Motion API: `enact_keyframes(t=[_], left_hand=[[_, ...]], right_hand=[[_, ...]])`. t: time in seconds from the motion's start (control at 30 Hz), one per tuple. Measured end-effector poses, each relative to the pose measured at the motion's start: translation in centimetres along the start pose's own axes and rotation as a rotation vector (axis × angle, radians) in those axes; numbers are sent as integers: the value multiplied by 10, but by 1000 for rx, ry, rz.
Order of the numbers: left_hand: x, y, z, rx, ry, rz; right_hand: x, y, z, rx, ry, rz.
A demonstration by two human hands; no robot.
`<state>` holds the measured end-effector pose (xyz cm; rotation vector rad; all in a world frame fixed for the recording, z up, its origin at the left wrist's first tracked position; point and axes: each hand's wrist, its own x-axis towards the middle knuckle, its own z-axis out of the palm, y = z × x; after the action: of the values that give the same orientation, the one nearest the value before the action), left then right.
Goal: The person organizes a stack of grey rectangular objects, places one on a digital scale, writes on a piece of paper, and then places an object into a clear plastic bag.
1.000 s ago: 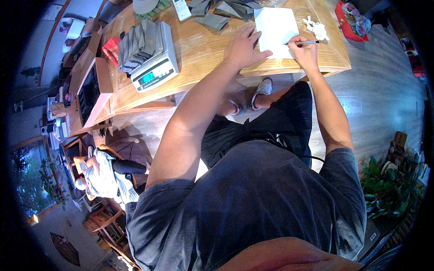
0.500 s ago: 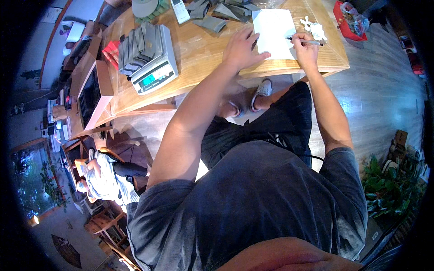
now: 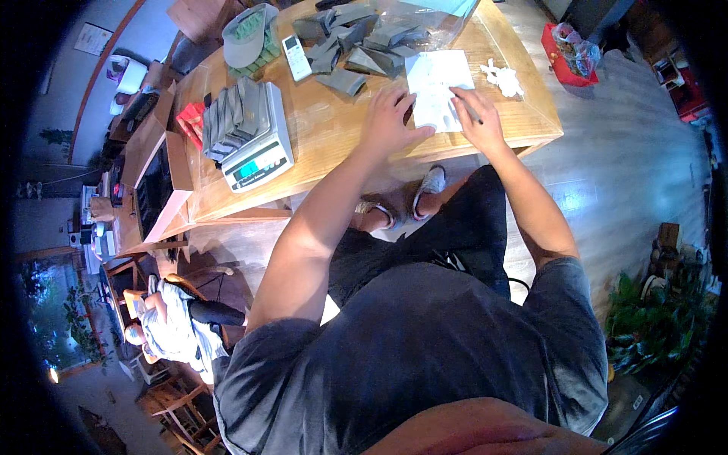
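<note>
A white sheet of paper (image 3: 440, 70) lies near the front edge of the wooden table (image 3: 334, 136). My left hand (image 3: 389, 123) rests at the sheet's left edge, fingers spread and thumb reaching over its lower corner. Over the right part of the sheet, my right hand (image 3: 481, 121) is closed on a dark pen (image 3: 475, 115), mostly hidden by the fingers. Faint marks show on the paper, too small to make out. Crumpled white tissue (image 3: 502, 78) sits to the right of the sheet.
Left on the table, a digital scale (image 3: 262, 168) carries several grey packets (image 3: 236, 117), with a red bag (image 3: 191, 123) beside it. Farther back are a remote control (image 3: 296, 58), a cap (image 3: 244, 45) and loose grey packets (image 3: 345, 81). A person (image 3: 178, 326) sits at lower left.
The view has shifted, so the table appears lower and further left. My right hand has moved inward over the paper, and the pen has turned. My left hand stays at the left edge.
</note>
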<state>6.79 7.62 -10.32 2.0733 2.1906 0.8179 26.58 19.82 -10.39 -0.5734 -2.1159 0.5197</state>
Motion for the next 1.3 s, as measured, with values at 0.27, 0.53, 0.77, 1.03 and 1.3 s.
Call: enact_keyframes(t=[0.27, 0.53, 0.77, 1.03, 1.3], left_hand=[[11, 11, 16, 120, -144, -31], [38, 38, 39, 138, -206, -13], [3, 51, 28, -98, 104, -54], [-51, 134, -187, -522, 304, 364], [-100, 165, -263, -497, 554, 509]], right_hand=[[11, 4, -16, -245, -156, -72], [-3, 14, -12, -299, -163, -18], [-2, 6, -13, -361, -225, 15], [15, 29, -1, -387, -99, -76], [8, 57, 10, -609, -174, 8]])
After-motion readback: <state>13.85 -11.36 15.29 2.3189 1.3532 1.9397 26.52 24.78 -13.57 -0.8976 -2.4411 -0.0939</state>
